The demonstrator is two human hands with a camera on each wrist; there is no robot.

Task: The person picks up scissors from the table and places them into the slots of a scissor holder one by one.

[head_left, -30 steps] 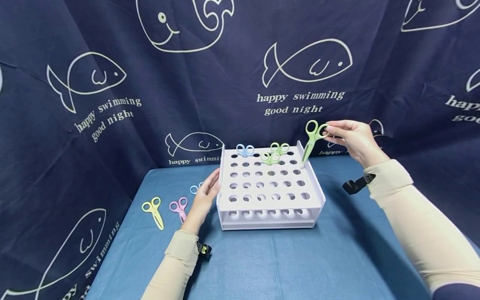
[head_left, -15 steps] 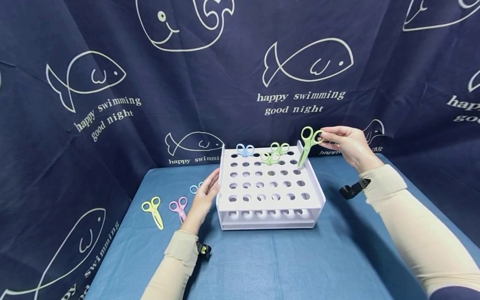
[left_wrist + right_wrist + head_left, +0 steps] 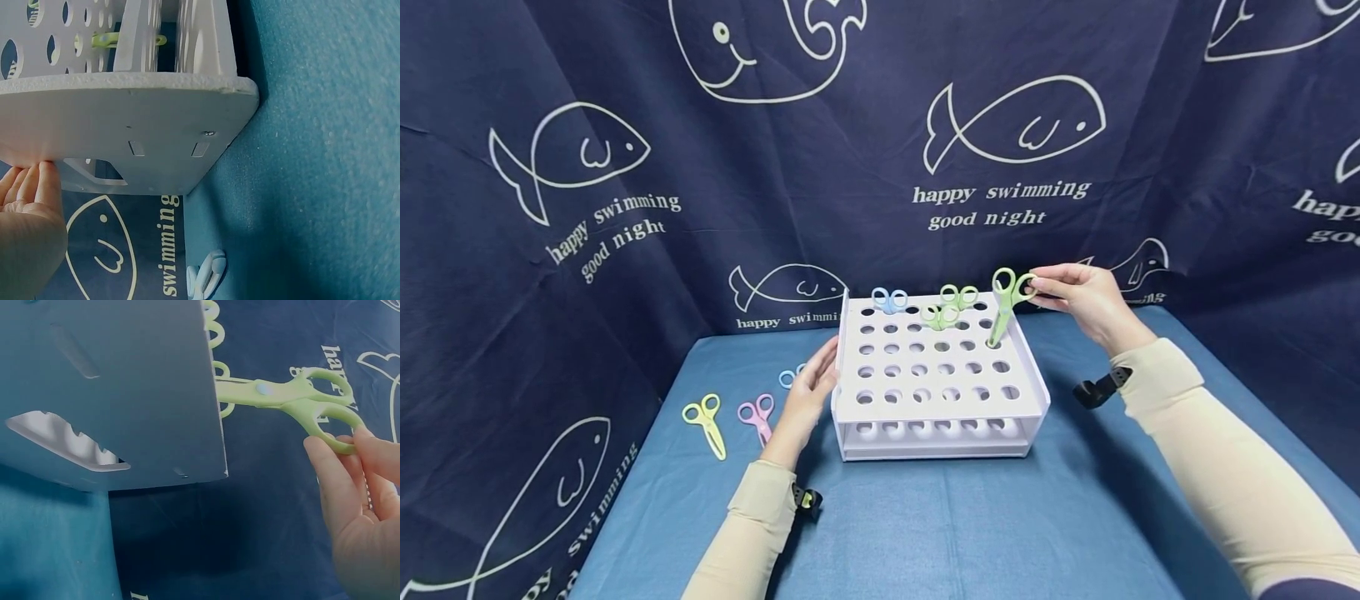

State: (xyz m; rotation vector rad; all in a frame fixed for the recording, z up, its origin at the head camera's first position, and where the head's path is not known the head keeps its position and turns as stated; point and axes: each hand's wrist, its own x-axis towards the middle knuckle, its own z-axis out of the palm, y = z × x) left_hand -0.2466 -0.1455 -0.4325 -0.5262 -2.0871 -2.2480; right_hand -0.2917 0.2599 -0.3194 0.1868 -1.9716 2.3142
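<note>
My right hand (image 3: 1082, 302) pinches one handle loop of green scissors (image 3: 275, 394) between thumb and fingers. The scissors point downward, their tip at a hole near the right side of the white rack (image 3: 904, 408). My left hand (image 3: 811, 392) rests its straight fingers against the rack's left side; in the left wrist view the fingertips touch the side panel. Two more pairs of green scissors (image 3: 959, 297) and a pair of blue scissors (image 3: 890, 301) stand in holes toward the back, loops up.
Left of the rack, yellow scissors (image 3: 706, 425) and pink scissors (image 3: 756, 414) lie on the blue cloth (image 3: 895, 533). Another blue pair (image 3: 207, 275) lies close by the left hand, partly hidden behind it in the head view. A dark fish-print curtain (image 3: 820, 183) hangs right behind the rack.
My right hand has moved down and to the left, bringing the green scissors' tip from above the rack's right edge to a hole. The left hand stays where it was.
</note>
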